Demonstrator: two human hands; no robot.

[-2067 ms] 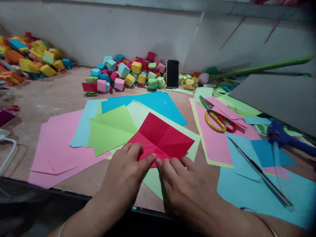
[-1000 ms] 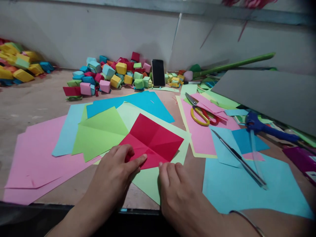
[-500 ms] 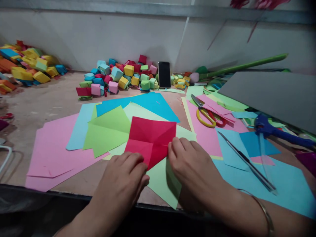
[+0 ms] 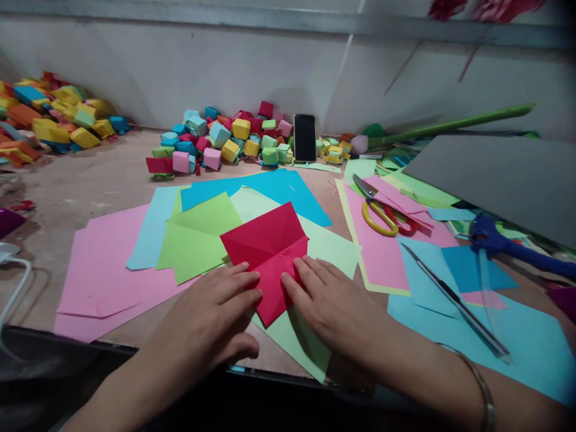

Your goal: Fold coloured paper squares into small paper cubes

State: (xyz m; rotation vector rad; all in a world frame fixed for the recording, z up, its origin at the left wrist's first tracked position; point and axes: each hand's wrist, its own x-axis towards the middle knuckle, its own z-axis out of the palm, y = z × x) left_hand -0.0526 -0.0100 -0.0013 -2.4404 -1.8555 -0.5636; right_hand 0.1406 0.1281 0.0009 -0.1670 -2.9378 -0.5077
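Observation:
A creased red paper (image 4: 265,234) lies partly folded in front of me, its near end narrowing to a point. My left hand (image 4: 220,306) rests with its fingertips on the paper's left edge, fingers stretched and thumb held apart. On the right side, my right hand (image 4: 319,288) presses the folded part with spread fingertips. Under the red paper are a pale green sheet (image 4: 333,246) and a lime green sheet (image 4: 198,240). The undersides of both hands are hidden.
Scissors (image 4: 380,217), a craft knife (image 4: 454,300) and a blue glue gun (image 4: 488,233) lie to the right. Pink sheets (image 4: 112,264) spread leftward. Folded paper cubes (image 4: 240,129) and a phone (image 4: 305,138) line the wall. A white cable (image 4: 22,282) hangs over the table edge.
The red paper has turned and its near part is now folded inward to a point. My left thumb has come away from the paper. My right fingers have moved inward onto the fold.

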